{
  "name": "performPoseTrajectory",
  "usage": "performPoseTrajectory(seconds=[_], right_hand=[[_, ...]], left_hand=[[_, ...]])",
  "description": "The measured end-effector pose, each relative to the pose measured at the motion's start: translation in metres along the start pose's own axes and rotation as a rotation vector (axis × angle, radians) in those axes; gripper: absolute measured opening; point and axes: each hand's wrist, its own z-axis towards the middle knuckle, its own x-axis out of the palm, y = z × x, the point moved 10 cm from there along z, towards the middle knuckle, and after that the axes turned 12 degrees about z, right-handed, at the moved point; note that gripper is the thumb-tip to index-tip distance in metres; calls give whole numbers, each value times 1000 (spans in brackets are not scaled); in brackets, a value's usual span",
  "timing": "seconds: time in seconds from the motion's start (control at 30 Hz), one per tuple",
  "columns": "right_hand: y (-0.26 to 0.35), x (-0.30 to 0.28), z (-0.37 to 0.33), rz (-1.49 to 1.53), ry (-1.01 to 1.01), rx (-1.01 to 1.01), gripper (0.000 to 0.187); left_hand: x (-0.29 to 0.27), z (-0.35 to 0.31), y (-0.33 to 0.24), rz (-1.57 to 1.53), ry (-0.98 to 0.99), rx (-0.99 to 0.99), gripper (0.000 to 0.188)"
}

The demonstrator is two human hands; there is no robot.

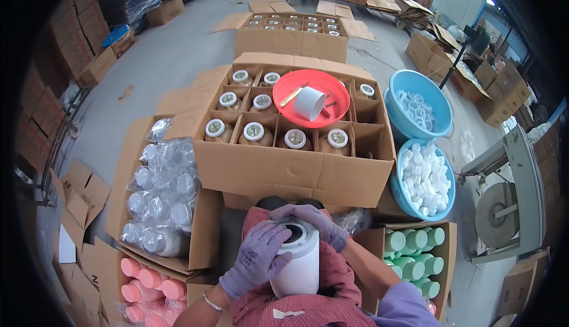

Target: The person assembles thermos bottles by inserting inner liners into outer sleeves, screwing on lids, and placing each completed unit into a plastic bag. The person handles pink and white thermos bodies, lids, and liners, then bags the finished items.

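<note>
White jar, long axis near upright between edges of lap, is rim-clasped by fingers: left hand, left side; right hand, far right.

Left hand: gloved, gripped the top of the white canister from its left, fingers bent across the rim.
Right hand: gloved, curled over the canister's far right edge.
Left wrist: lay bare at the canister's near left.
Right forearm: slanted in from the canister's near right.
</note>
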Motion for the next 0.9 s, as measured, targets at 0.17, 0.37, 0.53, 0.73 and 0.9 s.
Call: performPoseTrajectory(seconds=[0.17, 0.37, 0.53, 0.73, 0.9], right_hand=[[53, 37, -50, -866, -195, -310, 33], [77, 28, -66, -1261, -202, -228, 38], [55, 6, -39, -918, -393, 6, 52], [3, -9, -10, -109, 11, 171, 51], [-7, -12, 27, -494, 50, 316, 41]], left_hand=[[16, 5, 32, -416, 30, 88, 38], [32, 37, 34, -629, 21, 26, 34], [50, 21, 63, -741, -86, -290, 37], [1, -6, -16, 90, -163, -178, 39], [-2, -11, -62, 354, -98, -156, 47]])
